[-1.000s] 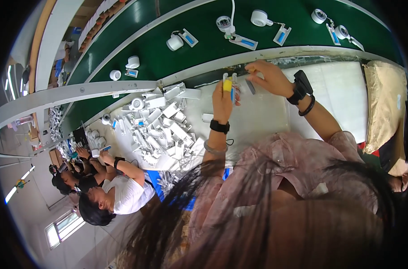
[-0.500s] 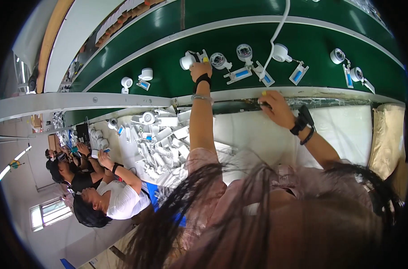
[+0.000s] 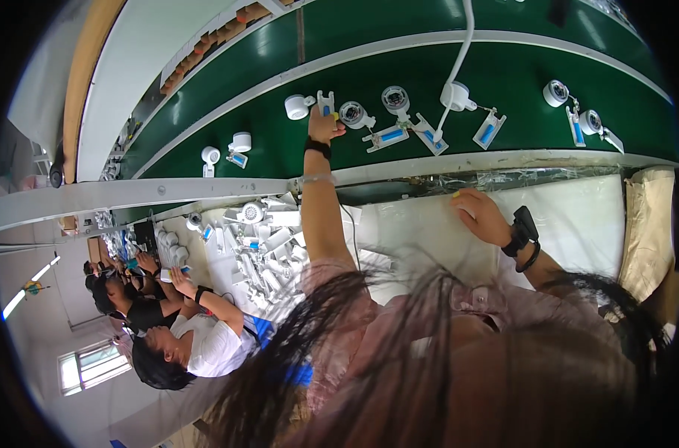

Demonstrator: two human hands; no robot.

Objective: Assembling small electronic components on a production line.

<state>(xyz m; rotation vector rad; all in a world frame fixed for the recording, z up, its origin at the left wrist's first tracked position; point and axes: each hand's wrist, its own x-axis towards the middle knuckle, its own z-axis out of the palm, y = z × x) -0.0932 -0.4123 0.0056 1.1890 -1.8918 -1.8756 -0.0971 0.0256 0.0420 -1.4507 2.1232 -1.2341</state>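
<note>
My left hand [image 3: 323,127] reaches far out over the green conveyor belt [image 3: 205,112], shut on a white bracket with a blue insert [image 3: 325,100] that stands upright on the belt. A black band sits on that wrist. Beside the bracket lie round white camera-like units [image 3: 354,114] [image 3: 395,97] and flat white brackets with blue inserts [image 3: 388,136]. My right hand [image 3: 480,216] rests palm down on the white work surface [image 3: 578,224] close to the belt's near rail, holding nothing. It has a yellow fingertip cover and a black wrist strap.
A pile of white plastic parts [image 3: 265,246] covers the bench left of my arm. More units [image 3: 556,93] ride the belt at the right, and a white cable [image 3: 463,45] hangs down to one. A tan cushion [image 3: 649,231] lies at the right. Other people [image 3: 175,336] work further left.
My left hand went from the bench out to the belt carrying the bracket, then shifted slightly right. My right hand dropped from the belt's rail onto the white surface.
</note>
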